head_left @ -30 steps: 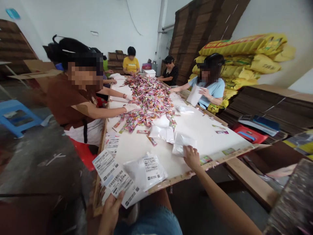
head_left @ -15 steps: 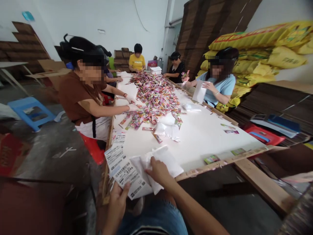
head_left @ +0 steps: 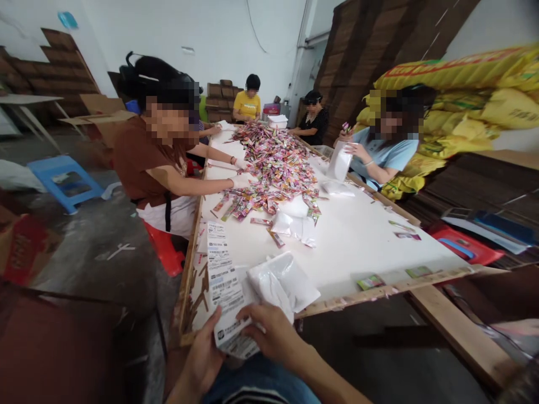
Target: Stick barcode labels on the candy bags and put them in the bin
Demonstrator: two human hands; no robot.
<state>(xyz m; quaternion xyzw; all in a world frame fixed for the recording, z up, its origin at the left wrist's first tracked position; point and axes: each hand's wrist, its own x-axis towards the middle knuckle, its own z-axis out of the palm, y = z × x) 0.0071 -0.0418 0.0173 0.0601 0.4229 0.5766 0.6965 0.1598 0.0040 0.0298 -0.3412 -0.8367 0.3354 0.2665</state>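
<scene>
A strip of printed shipping labels (head_left: 226, 294) with barcodes runs from the table's near left corner towards me. My left hand (head_left: 204, 350) grips its near end, thumb on top. My right hand (head_left: 272, 332) is at the strip's right side, fingers curled and pinching near its edge. Stuffed white mailing bags (head_left: 297, 279) lie just beyond my right hand, partly beneath the strip. Farther along are more white packages (head_left: 286, 224).
A heap of small colourful sachets (head_left: 278, 163) covers the middle of the white table (head_left: 362, 224). Co-workers sit around it; a gloved hand (head_left: 243, 180) reaches into the heap at left. A blue stool (head_left: 65, 182) and yellow sacks (head_left: 455, 112) stand around.
My right hand has left the white bags and moved left and nearer, onto the label strip. The strip now lies straighter, its near end still in my left hand.
</scene>
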